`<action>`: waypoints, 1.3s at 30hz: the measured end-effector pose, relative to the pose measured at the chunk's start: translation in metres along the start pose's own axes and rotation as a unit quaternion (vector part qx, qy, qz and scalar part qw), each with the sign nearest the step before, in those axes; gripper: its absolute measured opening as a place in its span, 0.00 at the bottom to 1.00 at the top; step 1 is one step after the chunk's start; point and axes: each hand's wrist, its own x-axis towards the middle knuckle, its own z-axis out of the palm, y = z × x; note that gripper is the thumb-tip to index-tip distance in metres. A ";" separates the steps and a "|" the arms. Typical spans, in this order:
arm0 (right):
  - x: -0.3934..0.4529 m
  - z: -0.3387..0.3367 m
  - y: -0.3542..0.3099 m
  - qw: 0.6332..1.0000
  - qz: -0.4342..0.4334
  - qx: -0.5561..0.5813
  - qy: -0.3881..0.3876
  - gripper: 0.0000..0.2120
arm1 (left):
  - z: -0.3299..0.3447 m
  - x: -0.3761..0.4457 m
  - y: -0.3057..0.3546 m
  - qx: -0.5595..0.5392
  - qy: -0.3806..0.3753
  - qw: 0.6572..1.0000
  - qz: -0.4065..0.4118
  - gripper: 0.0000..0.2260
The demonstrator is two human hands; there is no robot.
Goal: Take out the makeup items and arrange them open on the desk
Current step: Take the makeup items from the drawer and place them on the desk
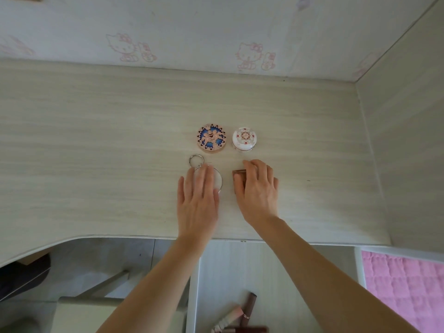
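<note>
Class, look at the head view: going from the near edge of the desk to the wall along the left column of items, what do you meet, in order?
Left hand → round white compact under its fingers → key ring → blue patterned compact.

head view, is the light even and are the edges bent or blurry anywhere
Head view: soft, even daylight, no glare, only faint shadows under the left hand and right hand; wide-angle distortion curves the desk front edge and back wall line; the blue patterned compact and white compact at the centre are sharp, while the lower corners look soft.
</note>
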 end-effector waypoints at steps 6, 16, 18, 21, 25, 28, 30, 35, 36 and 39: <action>-0.040 0.002 0.015 0.995 -0.094 -0.038 -0.014 0.22 | 0.006 -0.022 0.003 0.020 -0.051 0.997 0.047 0.24; -0.007 0.002 0.003 0.996 -0.082 -0.019 -0.014 0.19 | 0.002 0.009 -0.011 0.017 -0.048 0.994 0.094 0.28; -0.004 0.002 0.000 0.997 -0.076 -0.022 -0.014 0.19 | 0.004 0.015 -0.013 0.015 -0.047 0.994 0.102 0.28; -0.006 0.001 -0.001 0.996 -0.077 -0.031 -0.027 0.20 | 0.005 0.020 -0.017 0.020 -0.049 0.992 0.114 0.27; -0.009 -0.002 -0.001 0.995 -0.075 -0.039 -0.059 0.24 | 0.004 0.020 -0.019 0.029 -0.063 0.991 0.118 0.28; -0.013 -0.007 0.000 0.994 -0.073 -0.032 -0.078 0.27 | 0.000 0.016 -0.016 0.018 -0.060 0.993 0.104 0.25; -0.021 -0.013 0.003 0.994 -0.066 -0.022 -0.090 0.28 | -0.005 0.010 -0.012 0.001 -0.055 0.994 0.093 0.23; -0.052 -0.032 0.015 0.992 -0.080 -0.016 -0.101 0.27 | -0.020 -0.020 0.005 -0.050 -0.034 0.993 0.105 0.21; -0.057 -0.034 0.017 0.991 -0.082 -0.013 -0.103 0.26 | -0.021 -0.026 0.007 -0.058 -0.031 0.992 0.105 0.21; -0.082 -0.048 0.026 0.991 -0.085 -0.003 -0.107 0.25 | -0.027 -0.058 0.017 -0.072 -0.024 0.992 0.098 0.20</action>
